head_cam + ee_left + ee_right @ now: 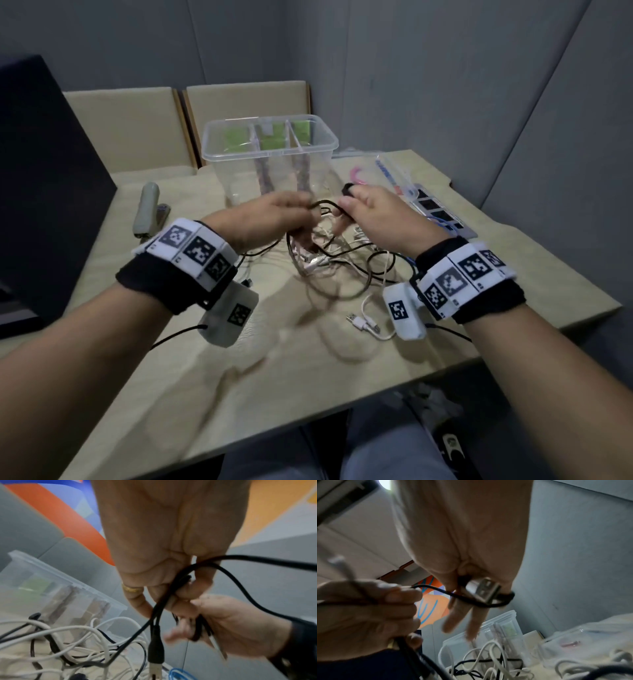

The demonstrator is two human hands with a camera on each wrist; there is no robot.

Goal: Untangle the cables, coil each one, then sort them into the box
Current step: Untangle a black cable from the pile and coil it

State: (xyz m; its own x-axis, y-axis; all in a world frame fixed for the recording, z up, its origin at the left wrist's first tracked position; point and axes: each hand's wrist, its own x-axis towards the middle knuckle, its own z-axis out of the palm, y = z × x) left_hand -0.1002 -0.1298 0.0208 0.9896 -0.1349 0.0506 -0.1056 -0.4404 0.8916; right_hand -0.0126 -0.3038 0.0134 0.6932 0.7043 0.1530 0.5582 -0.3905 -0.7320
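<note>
A tangle of black and white cables (335,260) lies on the beige table (239,370), just in front of a clear divided box (318,144). Both hands are raised over the tangle with one black cable (240,586) between them. My left hand (301,212) grips several strands of it in curled fingers (187,591); a black connector (155,651) hangs below. My right hand (346,205) pinches the cable's USB plug (482,589), and a black loop (496,601) wraps round its fingers (458,615).
A loose white cable with two plugs (363,322) lies near my right wrist. A beige stapler (147,209) sits at the left, beside a dark screen (41,188). Clear bags and a tray (435,209) lie at the right. The table edge runs close to my lap.
</note>
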